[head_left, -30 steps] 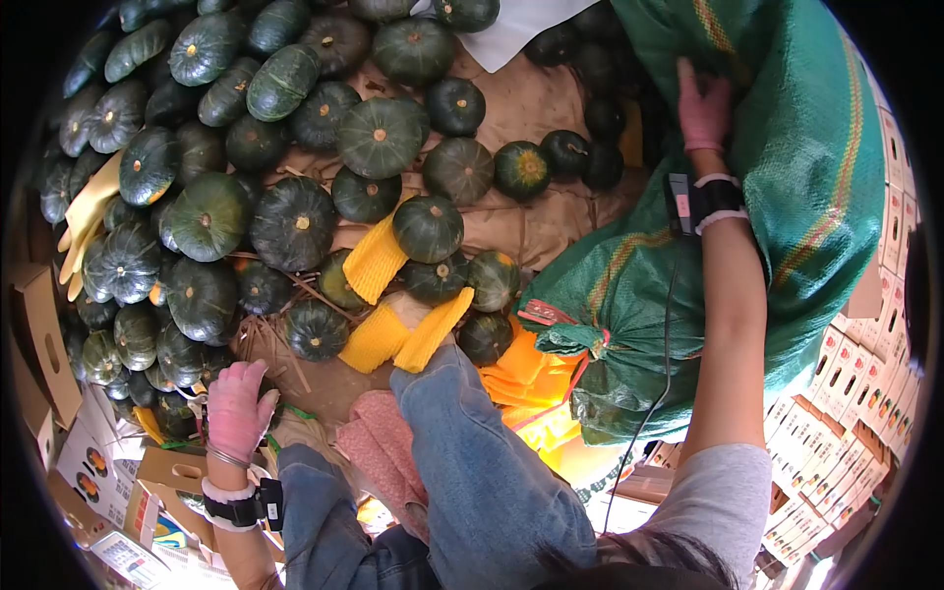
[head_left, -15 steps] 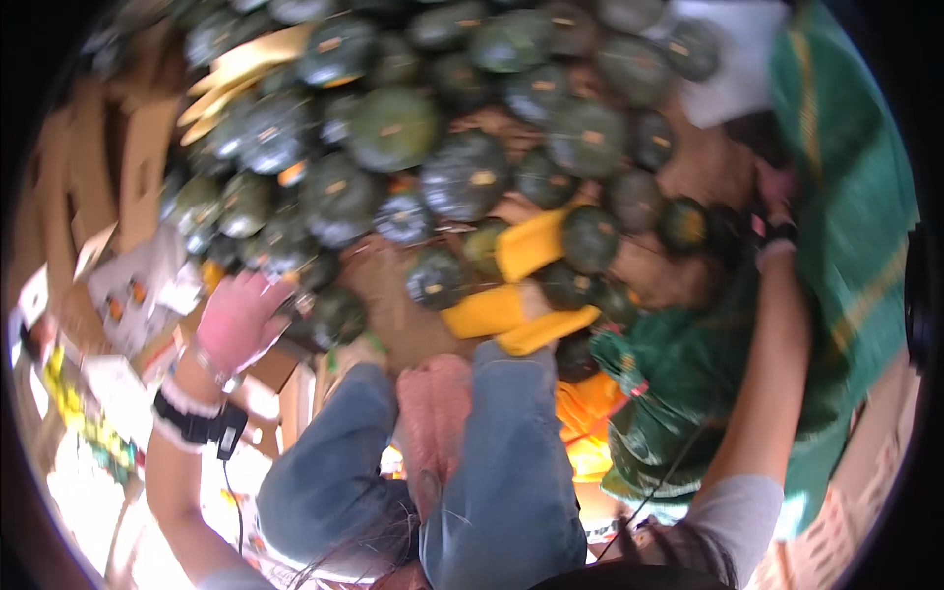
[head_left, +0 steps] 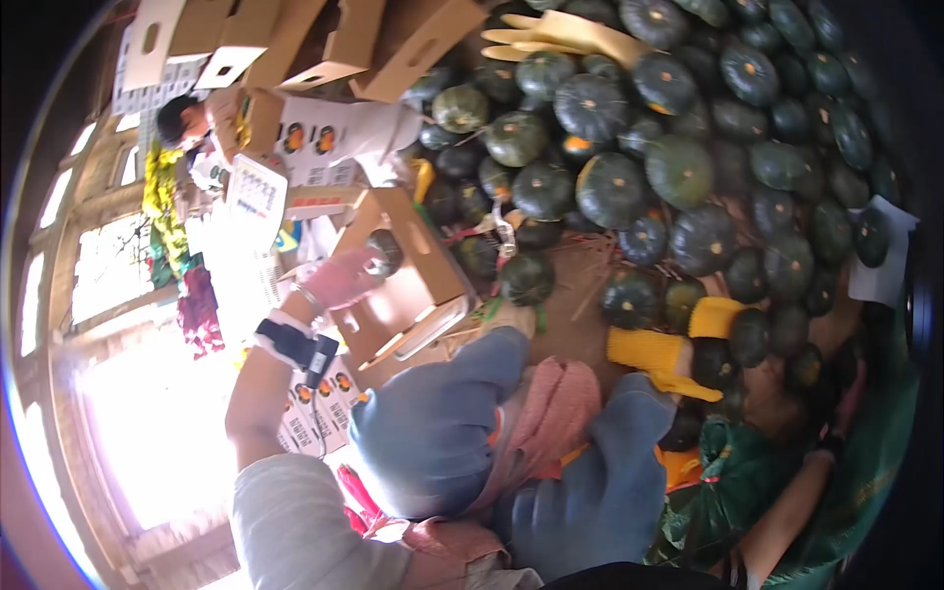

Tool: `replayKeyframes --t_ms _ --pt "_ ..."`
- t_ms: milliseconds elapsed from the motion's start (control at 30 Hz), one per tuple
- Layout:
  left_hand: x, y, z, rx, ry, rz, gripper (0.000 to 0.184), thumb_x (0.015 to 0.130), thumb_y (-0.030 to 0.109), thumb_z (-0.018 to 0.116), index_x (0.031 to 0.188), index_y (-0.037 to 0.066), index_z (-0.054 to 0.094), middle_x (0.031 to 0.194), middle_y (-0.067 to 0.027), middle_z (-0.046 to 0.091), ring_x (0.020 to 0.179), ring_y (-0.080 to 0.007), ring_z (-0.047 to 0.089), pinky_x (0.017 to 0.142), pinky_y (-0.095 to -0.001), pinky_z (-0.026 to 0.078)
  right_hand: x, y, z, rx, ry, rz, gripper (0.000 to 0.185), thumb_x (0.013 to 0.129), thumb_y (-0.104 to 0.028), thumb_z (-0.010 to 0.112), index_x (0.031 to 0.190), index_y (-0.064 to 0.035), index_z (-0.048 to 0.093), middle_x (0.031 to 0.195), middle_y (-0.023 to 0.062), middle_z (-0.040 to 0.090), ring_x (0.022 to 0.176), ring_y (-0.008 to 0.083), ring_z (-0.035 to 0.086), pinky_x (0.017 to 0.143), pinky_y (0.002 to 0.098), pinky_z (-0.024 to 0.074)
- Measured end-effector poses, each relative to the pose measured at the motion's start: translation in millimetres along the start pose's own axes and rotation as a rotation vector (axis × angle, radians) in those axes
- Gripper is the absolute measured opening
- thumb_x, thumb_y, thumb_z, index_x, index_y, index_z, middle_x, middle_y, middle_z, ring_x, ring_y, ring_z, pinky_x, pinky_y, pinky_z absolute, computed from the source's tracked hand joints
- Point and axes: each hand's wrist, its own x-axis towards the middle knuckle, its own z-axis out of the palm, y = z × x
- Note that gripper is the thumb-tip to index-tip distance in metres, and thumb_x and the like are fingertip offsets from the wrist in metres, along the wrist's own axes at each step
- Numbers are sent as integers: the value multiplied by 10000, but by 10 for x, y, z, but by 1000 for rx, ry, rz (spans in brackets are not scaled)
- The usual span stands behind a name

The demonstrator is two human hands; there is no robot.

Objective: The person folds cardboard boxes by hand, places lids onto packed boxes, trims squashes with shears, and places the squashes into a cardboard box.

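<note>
My left hand, in a pink glove, grips a small dark green pumpkin above an open cardboard box. At the far right, my right hand reaches down beside a green mesh sack. Its fingers are lost in shadow there, so I cannot make out whether it holds anything. A large heap of green pumpkins spreads in front of my knees. Close to the box, a single pumpkin lies on the heap's near edge.
Yellow gloves lie among the pumpkins near my knee, and a pale yellow glove rests on the far side. Several cardboard boxes stand upper left. Another person is beyond them. A white sheet lies at right.
The view has swung left, bringing the open box and the other person into sight. My left hand has moved from the heap's edge to above the box and now visibly holds a small pumpkin.
</note>
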Motion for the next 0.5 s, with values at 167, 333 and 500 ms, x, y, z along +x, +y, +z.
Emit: replayKeyframes --t_ms 167,333,500 --pt "-231 -678 676 80 -104 61 479 777 315 639 1181 81 535 1060 -164 623 920 -294 632 852 -377 481 -772 8 223 585 -163 -153 421 911 -172 456 1309 -46 401 1388 162 365 1272 278 367 1054 431 324" --pt "-266 -836 1263 16 -126 87 520 767 361 605 1207 98 516 1130 -187 572 1062 -316 555 919 -394 433 -1604 -775 1297 43 -389 -426 393 793 -17 609 1175 8 521 1236 158 529 1124 247 517 988 367 386" --pt "-236 -1154 1928 -91 55 54 397 854 339 504 1148 72 517 1034 -184 587 985 -373 560 859 -450 444 -2190 -1779 3121 -456 -553 -1014 317 777 -34 641 1086 -26 569 1127 121 541 1036 231 542 881 318 455"
